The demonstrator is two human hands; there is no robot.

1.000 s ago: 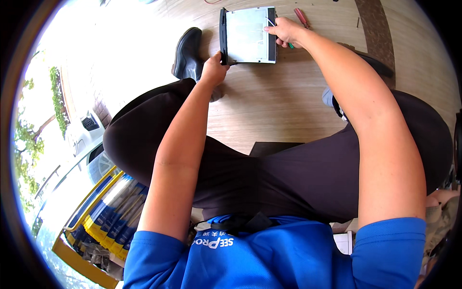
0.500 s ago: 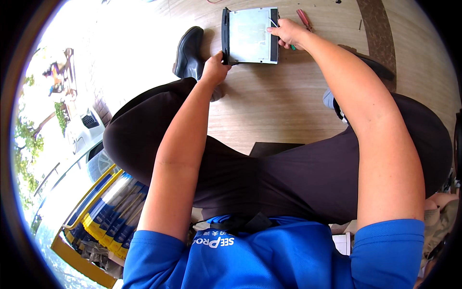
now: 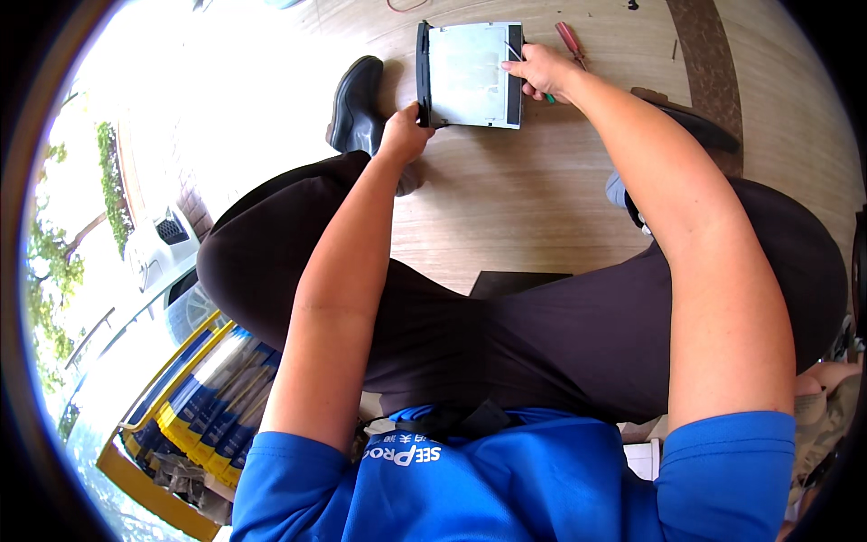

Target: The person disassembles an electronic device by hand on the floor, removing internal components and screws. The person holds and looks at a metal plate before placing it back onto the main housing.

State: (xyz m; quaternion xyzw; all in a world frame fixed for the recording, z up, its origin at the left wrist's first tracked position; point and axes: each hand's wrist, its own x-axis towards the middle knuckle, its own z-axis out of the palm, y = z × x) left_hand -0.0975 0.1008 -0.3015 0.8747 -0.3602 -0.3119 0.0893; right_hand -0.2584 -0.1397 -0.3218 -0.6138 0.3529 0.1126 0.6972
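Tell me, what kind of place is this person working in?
Probably a small repair shop open to the street. A flat grey metal electronics box lies on the pale wood-plank floor beside a red-handled screwdriver, and a parked white car shows outside in daylight.

At your twelve o'clock, the metal box (image 3: 470, 74) looks dull grey with black plastic ends; the wood floor (image 3: 506, 199) is matt, the shoe (image 3: 357, 104) glossy.

Blue packs in a yellow rack, lower left

A row of slim blue packs (image 3: 203, 402) with yellow ends stands tilted in a yellow rack (image 3: 135, 470) beside the person's left hip. A white box corner (image 3: 643, 456) shows at lower right, under the right sleeve.
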